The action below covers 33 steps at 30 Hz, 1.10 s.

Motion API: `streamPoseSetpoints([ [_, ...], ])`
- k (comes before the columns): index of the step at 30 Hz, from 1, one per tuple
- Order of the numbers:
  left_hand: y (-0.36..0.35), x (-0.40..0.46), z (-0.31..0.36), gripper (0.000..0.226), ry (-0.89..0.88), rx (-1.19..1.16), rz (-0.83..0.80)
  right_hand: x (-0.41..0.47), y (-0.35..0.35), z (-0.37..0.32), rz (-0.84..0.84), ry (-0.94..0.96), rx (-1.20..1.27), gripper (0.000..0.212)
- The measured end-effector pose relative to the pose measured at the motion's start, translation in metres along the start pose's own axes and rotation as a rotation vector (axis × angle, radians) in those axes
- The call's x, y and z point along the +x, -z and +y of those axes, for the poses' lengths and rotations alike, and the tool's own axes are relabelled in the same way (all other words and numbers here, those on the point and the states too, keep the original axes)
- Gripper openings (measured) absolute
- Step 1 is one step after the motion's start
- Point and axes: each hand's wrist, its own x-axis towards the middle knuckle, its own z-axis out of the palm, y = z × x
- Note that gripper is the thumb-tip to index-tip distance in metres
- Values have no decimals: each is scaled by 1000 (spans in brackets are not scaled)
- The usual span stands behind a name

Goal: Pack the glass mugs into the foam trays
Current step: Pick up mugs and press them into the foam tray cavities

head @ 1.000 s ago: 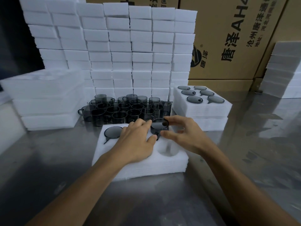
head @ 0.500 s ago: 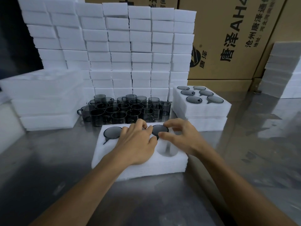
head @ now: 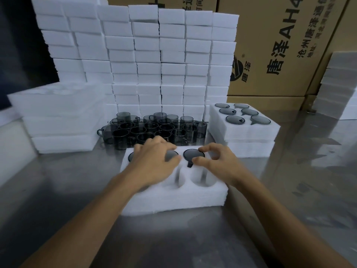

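Three mugs are now seated in the far row of the foam tray (head: 173, 198) at the near middle of the surface (head: 67, 219). A second ago the right-hand mug (head: 193, 155) stood proud of its pocket; it has since been pushed down until its rim sits level with the foam, its handle lying in the slot toward the near side. The right hand (head: 218, 163) is seen with forefinger and thumb curled against that rim, so a light pinch is judged to remain. The left hand (head: 154, 163) lies with fingers spread flat across the middle mug (head: 172, 154), pressing rather than gripping, and the far-left mug (head: 131, 156) is half hidden by it.

Half the tray can thus be taken as filled: of the near row, two empty pockets are plainly visible and a third is judged to lie under the left wrist.

One finished tray (head: 245, 122), holding six mugs, rests on a stack at the far right. The loose mugs (head: 152, 128) clustered beyond the working tray overlap too much for an exact count; roughly twenty are suggested. Stacked foam (head: 164, 55) and cardboard cartons (head: 280, 45) stand behind.
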Motion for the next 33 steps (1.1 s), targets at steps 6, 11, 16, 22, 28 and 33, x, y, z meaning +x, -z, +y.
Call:
streamPoseSetpoints([
  [6, 33, 3, -42, 11, 210, -106, -32, -3, -1, -1, -2, -18, 36, 38],
  [11, 38, 1, -52, 8, 217, -219, -46, -1, 0, -6, -37, -14, 33, 45],
  [16, 42, 2, -68, 11, 259, -433, 58, 0, 2, -15, -30, 35, -34, 47],
  [22, 48, -1, -94, 6, 396, -529, 288, 7, -13, -62, 59, 225, -7, 32],
  [28, 66, -1, -107, 11, 498, -504, 590, 19, -43, -101, -53, 355, 5, 21],
  [33, 47, 3, -100, 11, 527, -574, 439, 48, -75, -107, -213, 302, -295, 43],
])
